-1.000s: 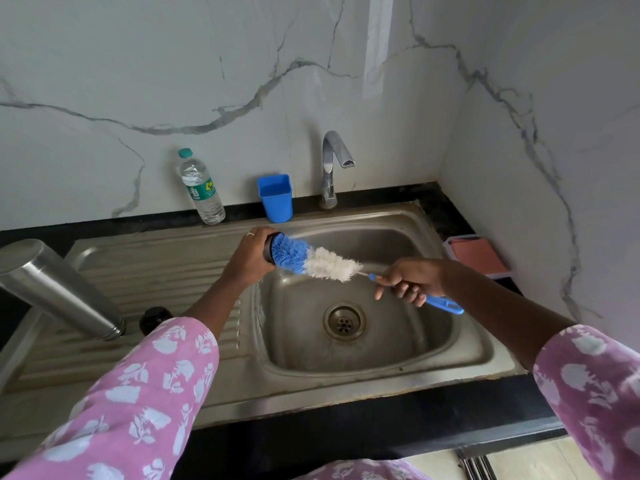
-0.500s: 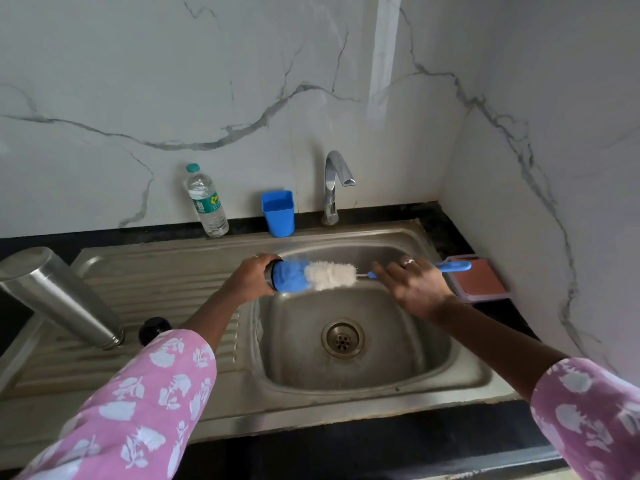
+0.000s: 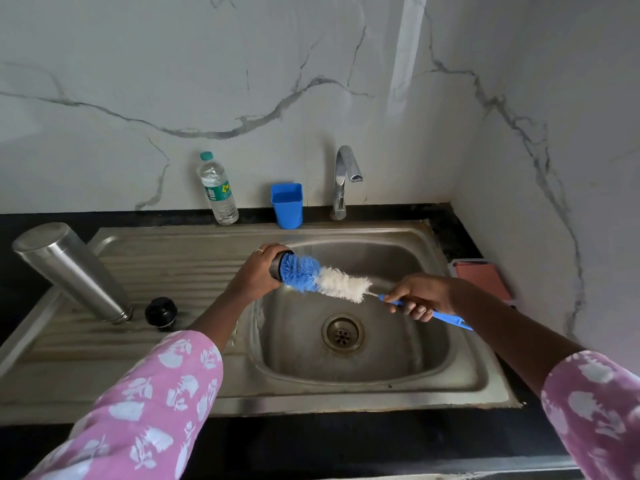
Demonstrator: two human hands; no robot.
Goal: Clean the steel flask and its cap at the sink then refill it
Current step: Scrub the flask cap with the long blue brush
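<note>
The steel flask stands upside down on the left drainboard, mouth on the steel. A small black stopper sits beside its mouth. My left hand grips the flask's cap over the sink basin, its opening facing right. The blue tip of a blue and white bottle brush is pushed into the cap. My right hand holds the brush by its blue handle, which slants down to the right.
The steel sink has an open drain. At the back stand a tap, a blue cup and a plastic water bottle. A pink sponge in a tray lies on the right counter by the wall.
My right hand has turned and dropped, so the brush handle now slants down to the right instead of lying level. The cap stays in my left hand with the brush in it.
</note>
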